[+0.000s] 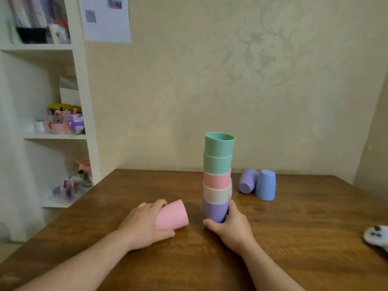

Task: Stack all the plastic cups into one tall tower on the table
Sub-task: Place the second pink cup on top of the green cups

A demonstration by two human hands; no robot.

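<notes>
Ahead of you a beige wall with faint floral pattern (252,80), a white printed paper sheet (106,18) pinned on it, to your left a cluttered white shelving unit (81,91), below you a dark brown wooden table (294,238)

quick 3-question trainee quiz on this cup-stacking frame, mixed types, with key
1. True or false: the top cup of the tower is pink.
2. How many cups are nested in the tower?
A) three B) five C) seven
3. Which hand holds the loose pink cup, and how does that cup lie?

Key
1. False: the top two cups are green; a pink one sits third from the top.
2. B
3. The left hand; the cup lies tilted on its side on the table. The right hand grips the purple base cup of the tower.
</notes>
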